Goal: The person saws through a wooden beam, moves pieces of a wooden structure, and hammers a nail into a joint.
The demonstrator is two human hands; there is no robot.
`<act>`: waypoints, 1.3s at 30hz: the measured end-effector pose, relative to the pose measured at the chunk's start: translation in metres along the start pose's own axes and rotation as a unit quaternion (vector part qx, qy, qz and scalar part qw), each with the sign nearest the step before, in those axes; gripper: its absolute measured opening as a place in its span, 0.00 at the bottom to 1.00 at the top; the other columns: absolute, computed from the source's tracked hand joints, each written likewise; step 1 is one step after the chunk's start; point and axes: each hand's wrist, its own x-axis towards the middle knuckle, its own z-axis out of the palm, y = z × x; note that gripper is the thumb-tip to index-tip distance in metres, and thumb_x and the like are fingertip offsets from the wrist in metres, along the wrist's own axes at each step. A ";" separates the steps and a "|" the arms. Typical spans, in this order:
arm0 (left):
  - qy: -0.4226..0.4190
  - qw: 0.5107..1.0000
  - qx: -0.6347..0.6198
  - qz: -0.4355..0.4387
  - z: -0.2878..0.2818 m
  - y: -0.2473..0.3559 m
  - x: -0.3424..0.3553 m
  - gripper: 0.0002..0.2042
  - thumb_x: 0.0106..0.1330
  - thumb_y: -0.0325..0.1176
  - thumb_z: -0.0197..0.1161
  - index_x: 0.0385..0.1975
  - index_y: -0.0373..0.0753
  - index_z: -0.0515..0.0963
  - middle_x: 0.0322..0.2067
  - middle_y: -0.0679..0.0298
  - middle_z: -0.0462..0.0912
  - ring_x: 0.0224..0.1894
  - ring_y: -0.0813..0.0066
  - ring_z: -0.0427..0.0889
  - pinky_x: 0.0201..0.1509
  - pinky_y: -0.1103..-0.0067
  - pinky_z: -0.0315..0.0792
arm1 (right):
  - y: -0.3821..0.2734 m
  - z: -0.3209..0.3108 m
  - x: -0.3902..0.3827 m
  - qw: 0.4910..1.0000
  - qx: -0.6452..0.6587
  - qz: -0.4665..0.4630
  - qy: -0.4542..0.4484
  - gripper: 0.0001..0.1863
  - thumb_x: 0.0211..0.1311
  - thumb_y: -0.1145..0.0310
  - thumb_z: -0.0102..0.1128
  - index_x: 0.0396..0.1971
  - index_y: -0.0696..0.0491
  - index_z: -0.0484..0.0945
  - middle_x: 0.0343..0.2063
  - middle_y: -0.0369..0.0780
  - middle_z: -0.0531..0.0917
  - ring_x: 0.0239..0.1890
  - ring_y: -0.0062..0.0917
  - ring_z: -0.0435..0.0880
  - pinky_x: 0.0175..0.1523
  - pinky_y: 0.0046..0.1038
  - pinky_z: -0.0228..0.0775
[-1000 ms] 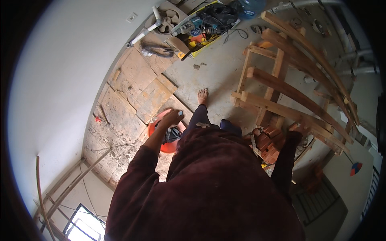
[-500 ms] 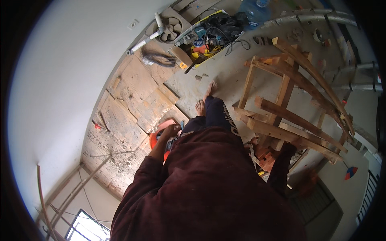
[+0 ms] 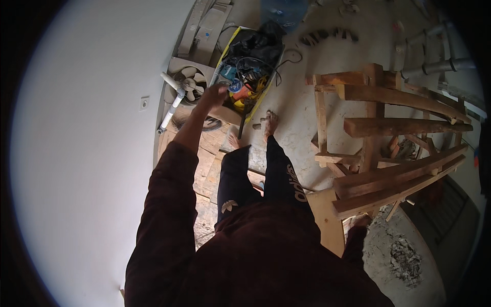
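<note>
My left hand stretches forward over the near left side of a yellow-edged box, between it and a fan. Its fingers are blurred, and nothing held in them can be made out. Inside the box lie a black plastic bag, orange and yellow tools and black cables. My right hand hangs low on the right, beside the ends of long wooden beams. Its fingers are too dark and small to read. A pale wooden board stands close to my right side.
A timber sawhorse-like frame carries several beams on the right. A fan and white pipe sit along the left wall. A blue water bottle is at the far end. Grey debris lies lower right.
My left hand has left the red-orange container by my leg and reached forward to the box. My body has turned and stepped forward; the container is out of sight.
</note>
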 end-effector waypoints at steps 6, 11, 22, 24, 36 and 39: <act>0.011 0.985 -0.092 0.144 0.008 -0.037 0.145 0.16 0.62 0.29 0.51 0.48 0.36 0.79 0.46 0.49 0.82 0.51 0.54 0.80 0.54 0.70 0.73 | 0.144 0.124 -0.119 0.771 -0.223 0.259 -0.538 0.14 0.63 0.55 0.50 0.40 0.49 0.72 0.42 0.39 0.76 0.41 0.32 0.76 0.42 0.41 0.71; -0.005 0.988 0.009 0.155 0.060 -0.007 0.291 0.17 0.62 0.26 0.51 0.50 0.40 0.79 0.50 0.47 0.79 0.54 0.52 0.77 0.57 0.66 0.71 | 0.121 0.393 -0.312 0.764 -0.024 -0.150 -0.627 0.25 0.62 0.68 0.61 0.58 0.56 0.68 0.54 0.48 0.76 0.57 0.34 0.74 0.60 0.34 0.68; 0.017 0.926 0.365 0.094 0.149 -0.067 0.452 0.13 0.63 0.41 0.56 0.43 0.47 0.83 0.45 0.58 0.84 0.48 0.62 0.83 0.50 0.68 0.77 | 0.193 0.558 -0.392 0.749 -0.204 0.228 -0.587 0.46 0.54 0.44 0.66 0.64 0.58 0.59 0.48 0.47 0.79 0.51 0.36 0.77 0.56 0.33 0.65; 0.079 0.912 0.381 0.128 0.150 -0.102 0.463 0.14 0.63 0.42 0.56 0.45 0.48 0.82 0.44 0.58 0.84 0.48 0.63 0.83 0.51 0.69 0.76 | 0.158 0.571 -0.398 0.706 -0.176 0.304 -0.614 0.38 0.55 0.44 0.66 0.60 0.49 0.64 0.40 0.40 0.81 0.42 0.28 0.78 0.47 0.33 0.68; 0.091 0.840 0.470 0.254 0.170 -0.162 0.491 0.16 0.63 0.40 0.54 0.46 0.44 0.81 0.48 0.56 0.81 0.54 0.64 0.78 0.55 0.75 0.72 | 0.093 0.598 -0.392 0.708 -0.058 0.411 -0.572 0.19 0.66 0.53 0.57 0.43 0.53 0.68 0.27 0.41 0.81 0.21 0.24 0.81 0.30 0.34 0.81; 0.217 0.739 0.493 0.404 0.167 -0.225 0.514 0.15 0.60 0.37 0.55 0.42 0.39 0.82 0.43 0.53 0.83 0.49 0.59 0.81 0.53 0.71 0.74 | 0.090 0.599 -0.394 0.698 -0.049 0.409 -0.585 0.16 0.66 0.56 0.57 0.39 0.54 0.69 0.24 0.42 0.79 0.19 0.24 0.79 0.28 0.33 0.80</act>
